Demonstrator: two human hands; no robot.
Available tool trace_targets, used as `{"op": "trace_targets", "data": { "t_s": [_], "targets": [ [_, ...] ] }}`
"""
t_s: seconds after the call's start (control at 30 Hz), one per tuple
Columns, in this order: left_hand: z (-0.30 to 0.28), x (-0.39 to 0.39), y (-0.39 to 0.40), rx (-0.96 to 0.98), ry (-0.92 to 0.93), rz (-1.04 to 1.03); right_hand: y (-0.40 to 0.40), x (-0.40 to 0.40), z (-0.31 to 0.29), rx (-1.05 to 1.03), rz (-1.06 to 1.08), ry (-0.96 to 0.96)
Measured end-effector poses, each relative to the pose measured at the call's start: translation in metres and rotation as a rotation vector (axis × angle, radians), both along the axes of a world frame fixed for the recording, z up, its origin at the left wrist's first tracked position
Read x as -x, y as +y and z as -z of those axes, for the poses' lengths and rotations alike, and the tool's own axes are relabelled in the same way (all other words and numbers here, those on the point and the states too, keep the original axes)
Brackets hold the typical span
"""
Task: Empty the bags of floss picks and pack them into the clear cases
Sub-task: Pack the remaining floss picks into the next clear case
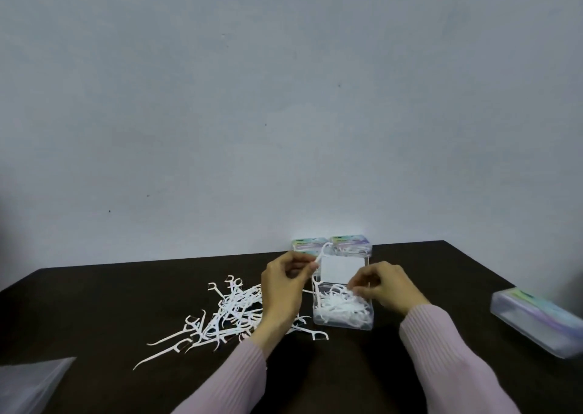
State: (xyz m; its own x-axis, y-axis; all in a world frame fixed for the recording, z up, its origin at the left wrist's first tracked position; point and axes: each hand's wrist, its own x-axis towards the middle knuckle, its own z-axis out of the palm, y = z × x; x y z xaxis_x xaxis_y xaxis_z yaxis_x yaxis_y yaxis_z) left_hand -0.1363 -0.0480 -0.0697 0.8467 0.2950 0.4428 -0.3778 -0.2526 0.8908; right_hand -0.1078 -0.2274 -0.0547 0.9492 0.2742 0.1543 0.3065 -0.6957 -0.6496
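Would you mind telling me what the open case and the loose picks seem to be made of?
Open case: apparently clear, glossy rigid plastic; the picks inside show through its walls. Loose picks: likely white moulded plastic, thin and smooth-looking; too small to confirm.

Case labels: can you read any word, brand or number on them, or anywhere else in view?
Nothing is readable.
Two closed cases by the wall: pastel labels, print too blurred.
Closed case at the right: pastel label, print too blurred.
Open case, floss picks, clear bag: no text visible.
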Motion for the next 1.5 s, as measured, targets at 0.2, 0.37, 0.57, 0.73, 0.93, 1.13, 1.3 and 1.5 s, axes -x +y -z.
{"op": "trace_targets", "data": {
  "t_s": [0.2,0.37,0.57,0.73,0.93,1.13,1.3,1.5],
  "targets": [
    [-0.002,-0.017,-0.011,0.000,-0.022,-0.005,-0.005,-0.003,0.003,-0.023,-0.029,0.036],
    [-0.012,-0.023,-0.011,0.096,-0.037,0.005,-0.008,-0.006,0.006,-0.062,-0.021,0.020],
    [-0.002,-0.026,-0.016,0.227,0.059,0.064,-0.006,-0.008,0.007,-0.068,0.005,-0.030],
    [0.005,-0.026,-0.012,0.229,0.120,0.085,-0.011,-0.008,0.006,-0.124,0.065,-0.108],
    [0.017,-0.024,-0.007,-0.032,0.110,0.087,-0.010,-0.008,0.008,-0.111,0.063,-0.068],
    [0.023,-0.019,-0.004,-0.296,0.062,0.124,-0.030,-0.008,0.005,0.065,0.199,0.075],
    [0.027,-0.018,-0.005,-0.476,0.050,0.137,-0.053,-0.003,0.002,0.160,0.202,0.379],
    [0.022,-0.014,-0.008,-0.397,0.075,0.203,-0.073,-0.001,-0.003,0.133,0.042,0.537]
  ]
}}
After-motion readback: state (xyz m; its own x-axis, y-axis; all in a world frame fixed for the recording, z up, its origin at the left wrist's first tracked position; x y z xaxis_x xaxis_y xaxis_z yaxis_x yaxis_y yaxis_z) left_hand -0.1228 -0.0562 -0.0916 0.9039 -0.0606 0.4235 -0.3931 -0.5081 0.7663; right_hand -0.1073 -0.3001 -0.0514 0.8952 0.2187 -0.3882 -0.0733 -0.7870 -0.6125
